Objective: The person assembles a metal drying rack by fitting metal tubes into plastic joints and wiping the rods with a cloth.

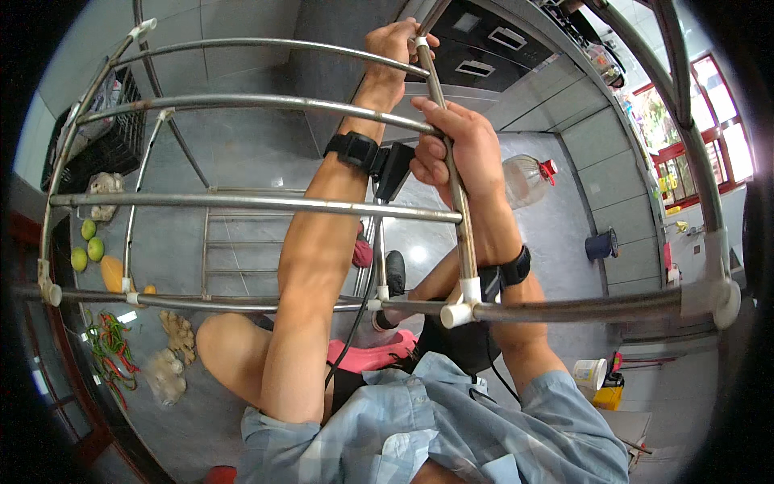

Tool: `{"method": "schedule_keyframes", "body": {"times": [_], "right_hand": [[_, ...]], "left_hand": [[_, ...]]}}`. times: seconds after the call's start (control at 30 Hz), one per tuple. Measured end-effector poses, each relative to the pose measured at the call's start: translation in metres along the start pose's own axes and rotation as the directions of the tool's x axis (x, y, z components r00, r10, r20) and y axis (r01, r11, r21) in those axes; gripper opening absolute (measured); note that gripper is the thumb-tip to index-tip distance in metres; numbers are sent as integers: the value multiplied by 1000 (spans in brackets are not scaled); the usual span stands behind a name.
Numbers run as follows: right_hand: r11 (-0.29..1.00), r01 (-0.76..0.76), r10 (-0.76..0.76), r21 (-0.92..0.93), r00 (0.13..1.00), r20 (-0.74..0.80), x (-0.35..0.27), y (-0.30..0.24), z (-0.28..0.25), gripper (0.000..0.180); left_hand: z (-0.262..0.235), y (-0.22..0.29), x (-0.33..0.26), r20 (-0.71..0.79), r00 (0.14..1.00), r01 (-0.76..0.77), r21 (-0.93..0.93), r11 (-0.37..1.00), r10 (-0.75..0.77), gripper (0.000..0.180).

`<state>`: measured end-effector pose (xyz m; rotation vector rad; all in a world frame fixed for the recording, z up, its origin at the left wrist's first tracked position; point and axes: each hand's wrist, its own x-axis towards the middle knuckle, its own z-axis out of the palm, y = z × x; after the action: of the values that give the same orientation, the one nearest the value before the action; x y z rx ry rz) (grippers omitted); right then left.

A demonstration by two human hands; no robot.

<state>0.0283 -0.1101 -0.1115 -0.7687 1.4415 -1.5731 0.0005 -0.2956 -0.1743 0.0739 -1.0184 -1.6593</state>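
Steel tubing made up the rack (258, 202) that filled most of the view, its long curved bars running left to right and joined by white plastic connectors (458, 308). An upright bar (451, 173) of this rack ran from the near connector toward the far top of the view, and both hands held it. The left hand (397, 44) was farther away, its fingers wrapped shut around the top end of the bar where a horizontal bar met it. The right hand (455, 149) was nearer, closed in a fist around the middle of the same bar, thumb side up. Each wrist carried a black strap, the left one (355, 151) with a small black box beside it. Below the rack lay a grey tiled floor (258, 137). On the far right of the floor stood a clear plastic bottle with a red cap (528, 177) and, nearer, a dark blue cup (601, 244). On the left lay green and orange fruit (95, 252), ginger roots (173, 351) and a black crate (101, 137) at the far left.
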Motion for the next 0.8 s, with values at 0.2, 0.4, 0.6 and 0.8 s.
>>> {"method": "schedule_keyframes", "body": {"times": [0.2,0.4,0.6,0.8], "right_hand": [[997,3,-4,-77,1000,-15,6,4,5,15],[999,32,-30,-17,995,92,19,3,-5,20],[984,-16,44,-176,986,158,20,2,-17,40],[962,183,-142,-204,969,202,35,50,-114,38]], "left_hand": [[-4,-2,-5,-33,995,-94,0,996,94,29],[0,5,2,-32,998,46,-56,997,-47,41],[-50,38,-29,-184,981,128,334,934,-68,46],[-82,108,-165,-245,910,409,656,634,-334,42]]}}
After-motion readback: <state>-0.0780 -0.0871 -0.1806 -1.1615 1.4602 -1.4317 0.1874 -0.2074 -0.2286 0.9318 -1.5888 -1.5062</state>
